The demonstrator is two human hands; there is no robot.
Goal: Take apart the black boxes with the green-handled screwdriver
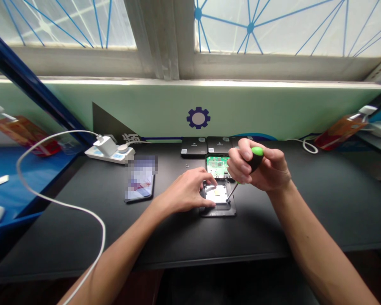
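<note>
A screwdriver (pixel 256 157) with a black and green handle is wrapped in the fingers of my right hand (pixel 262 167). Its shaft slants down to the left, and the tip meets the right edge of a silvery metal plate (pixel 220 193). That plate lies in a black plastic housing (pixel 219 213), flat on the table. My left hand (pixel 193 188) grips the housing from its left side, thumb at the near edge and fingers at the far edge. Just behind sits a green circuit board (pixel 216 165) in a black case, partly hidden by my right hand.
Black boxes (pixel 193 146) stand in a row along the wall. Tiny screws (pixel 187 165) lie left of the circuit board. A phone (pixel 141 180) is on the left, with a power strip (pixel 109 153) behind it. A white cable (pixel 104 237) crosses over my left forearm.
</note>
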